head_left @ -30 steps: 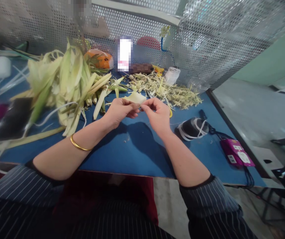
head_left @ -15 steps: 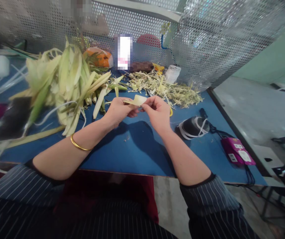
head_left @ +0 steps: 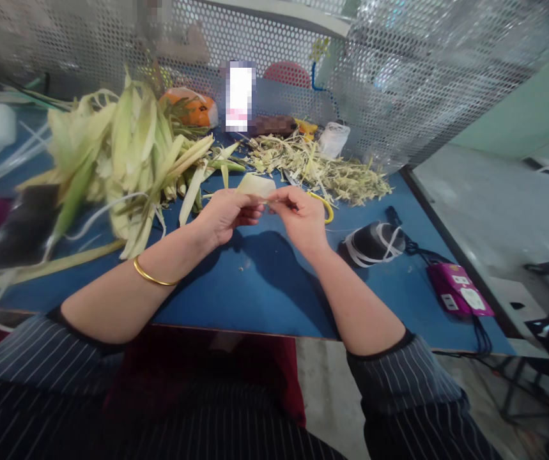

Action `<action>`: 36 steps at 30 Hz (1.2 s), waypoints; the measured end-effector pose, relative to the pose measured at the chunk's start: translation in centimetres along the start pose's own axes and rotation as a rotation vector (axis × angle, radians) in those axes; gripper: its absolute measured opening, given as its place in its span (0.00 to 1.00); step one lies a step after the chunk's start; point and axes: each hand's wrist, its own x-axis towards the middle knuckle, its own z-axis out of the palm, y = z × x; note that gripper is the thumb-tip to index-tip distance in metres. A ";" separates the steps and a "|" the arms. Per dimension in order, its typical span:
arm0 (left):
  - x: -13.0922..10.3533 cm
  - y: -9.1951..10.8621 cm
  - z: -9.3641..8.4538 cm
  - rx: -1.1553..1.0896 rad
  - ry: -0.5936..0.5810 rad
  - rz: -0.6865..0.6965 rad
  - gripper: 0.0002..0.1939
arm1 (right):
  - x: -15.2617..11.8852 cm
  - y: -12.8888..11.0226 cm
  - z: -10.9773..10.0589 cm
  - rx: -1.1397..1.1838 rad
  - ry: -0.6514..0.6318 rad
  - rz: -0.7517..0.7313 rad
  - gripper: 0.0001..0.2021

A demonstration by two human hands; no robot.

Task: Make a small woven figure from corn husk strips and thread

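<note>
A pale piece of husk (head_left: 255, 185) is pinched between my two hands above the blue table (head_left: 245, 287). My left hand (head_left: 230, 214) grips its lower edge, with the fingers curled in. Close beside it, my right hand (head_left: 300, 217) pinches the right end of the same piece. Yellow-handled scissors (head_left: 328, 209) lie just behind my right hand, partly hidden by it. To the left is a big heap of long green-yellow husks (head_left: 133, 140). Behind my hands spreads a pile of husk scraps (head_left: 322, 169).
A black spool with white cord (head_left: 374, 244) and a purple power block (head_left: 459, 291) are at the right. At the back are a bright phone (head_left: 239, 96), an orange packet (head_left: 190, 107) and a perforated metal screen (head_left: 264, 38). A dark tablet-like object (head_left: 22, 227) lies left.
The husk piece has turned and now stands up flatter, further left above my fingers. My left fingers have closed more, and more of the yellow scissor handle shows.
</note>
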 end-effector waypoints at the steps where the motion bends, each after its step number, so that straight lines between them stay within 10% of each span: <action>1: 0.0 0.1 0.0 -0.031 -0.002 -0.034 0.03 | 0.0 0.1 0.0 -0.037 0.000 -0.038 0.05; 6: 0.3 0.2 -0.2 -0.090 -0.024 -0.109 0.04 | -0.2 0.3 -0.1 -0.120 0.031 -0.107 0.04; 22: 0.3 -0.8 0.2 0.254 -0.001 0.283 0.08 | 0.2 0.5 0.0 0.046 0.075 0.113 0.06; 36: -0.2 -0.2 -0.1 0.016 -0.035 0.026 0.05 | 0.0 0.7 0.2 -0.078 0.081 -0.103 0.02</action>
